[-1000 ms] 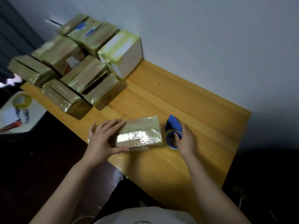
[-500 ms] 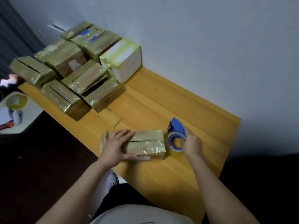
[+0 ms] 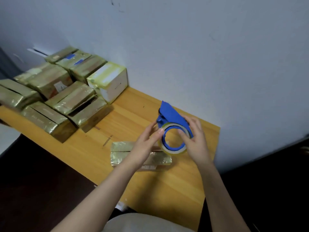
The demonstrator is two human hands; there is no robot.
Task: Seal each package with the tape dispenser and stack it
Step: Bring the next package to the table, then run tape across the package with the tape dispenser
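Note:
A blue tape dispenser [image 3: 170, 114] with a roll of clear tape is lifted above the wooden table [image 3: 127, 166]. My right hand [image 3: 195, 141] grips it from the right, fingers curled over the roll. My left hand [image 3: 147, 141] pinches the roll's left edge with thumb and fingertips. Below both hands lies a small tape-wrapped package [image 3: 120, 153], flat on the table near its front edge and partly hidden by my left wrist.
A pile of several taped packages [image 3: 50, 97] fills the table's back left, with a white box [image 3: 110, 82] against the wall. The table's right edge [image 3: 215, 148] lies just beyond my right hand. A white surface shows at the far left, below the table.
My left hand left the package and came up to the tape roll. My right hand raised the dispenser off the table, above the package.

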